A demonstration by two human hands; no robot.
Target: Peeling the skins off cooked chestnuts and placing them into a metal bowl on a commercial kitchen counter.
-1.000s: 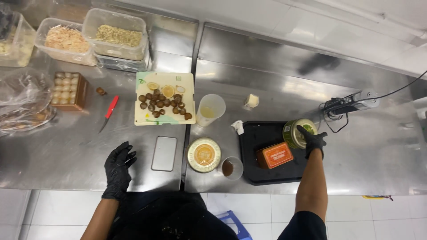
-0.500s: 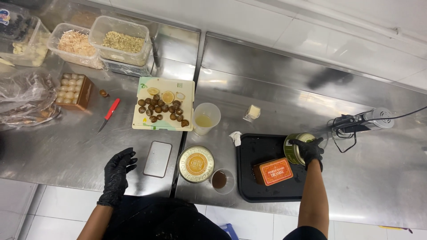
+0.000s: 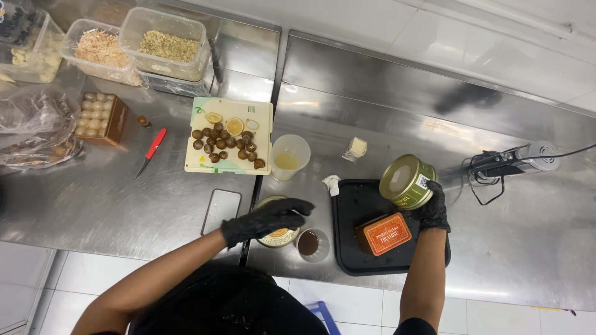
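Observation:
Both hands wear black gloves. My right hand (image 3: 433, 208) grips a round gold-green tin (image 3: 406, 181) and holds it tilted above the black tray (image 3: 354, 248). An orange rectangular tin (image 3: 385, 234) lies on that tray. My left hand (image 3: 267, 220) reaches across and rests over a round dish with a yellow dessert (image 3: 278, 234), fingers spread, partly hiding it. Just right of it stands a small cup of dark liquid (image 3: 308, 243).
A cutting board (image 3: 228, 144) carries lemon slices and several brown round fruits. Beside it are a plastic cup of pale liquid (image 3: 288, 157), a red-handled knife (image 3: 151, 152), a phone (image 3: 221, 211), a box of pale balls (image 3: 99, 116), lidded tubs (image 3: 162, 43) and a torch (image 3: 509, 160).
My left hand moved right from the counter edge onto the round dish. My right hand lifted the round tin off the tray and tilted it.

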